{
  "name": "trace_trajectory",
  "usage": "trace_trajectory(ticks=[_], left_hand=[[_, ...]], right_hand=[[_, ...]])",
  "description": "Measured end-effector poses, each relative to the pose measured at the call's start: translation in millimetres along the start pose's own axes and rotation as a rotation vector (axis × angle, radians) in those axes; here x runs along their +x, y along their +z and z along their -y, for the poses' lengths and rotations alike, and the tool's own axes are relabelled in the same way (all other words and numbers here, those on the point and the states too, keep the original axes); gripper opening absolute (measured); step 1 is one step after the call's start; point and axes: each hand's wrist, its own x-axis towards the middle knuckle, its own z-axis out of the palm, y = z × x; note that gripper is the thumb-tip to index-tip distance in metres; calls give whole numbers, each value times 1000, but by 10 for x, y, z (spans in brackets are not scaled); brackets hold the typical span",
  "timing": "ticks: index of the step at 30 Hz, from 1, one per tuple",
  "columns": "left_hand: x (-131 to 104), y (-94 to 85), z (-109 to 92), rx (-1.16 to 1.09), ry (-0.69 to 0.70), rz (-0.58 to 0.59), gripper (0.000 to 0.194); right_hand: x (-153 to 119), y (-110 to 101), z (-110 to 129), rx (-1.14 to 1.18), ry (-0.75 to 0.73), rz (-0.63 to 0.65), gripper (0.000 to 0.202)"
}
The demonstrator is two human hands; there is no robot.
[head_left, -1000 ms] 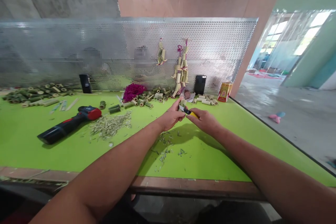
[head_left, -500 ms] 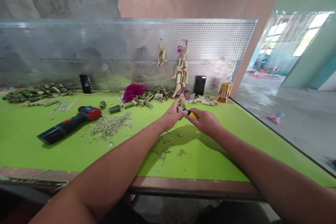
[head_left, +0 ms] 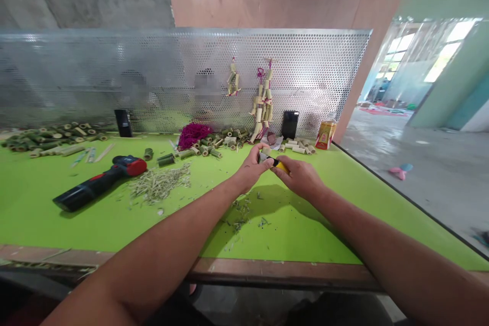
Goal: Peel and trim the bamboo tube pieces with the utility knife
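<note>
Above the middle of the green tabletop, my left hand is closed on a short piece of bamboo, much of it covered by the fingers. A yellow and black utility knife is gripped in my right hand. Its blade lies against the bamboo, close to my left thumb. Small shavings are scattered on the table below my hands. Behind them, pale peeled bamboo pieces lie in a loose group.
At left rest a cordless drill, a heap of shavings and a pile of green bamboo. Purple string lies among cut bamboo. Bamboo figures hang on a perforated metal panel. A phone and a bottle stand behind.
Both hands stay almost in place, with the bamboo and knife still held. The bamboo shows slightly less above my left fingers. The view has shifted very slightly.
</note>
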Motion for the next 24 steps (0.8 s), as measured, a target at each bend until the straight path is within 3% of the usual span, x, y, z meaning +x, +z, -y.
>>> trace_trajectory(ticks=[7, 24], left_hand=[[-6, -6, 5, 59, 69, -21, 41], [15, -11, 32, -7, -19, -17, 42]], right_hand=[[1, 25, 9, 15, 20, -7, 48], [11, 2, 45, 37, 102, 4, 55]])
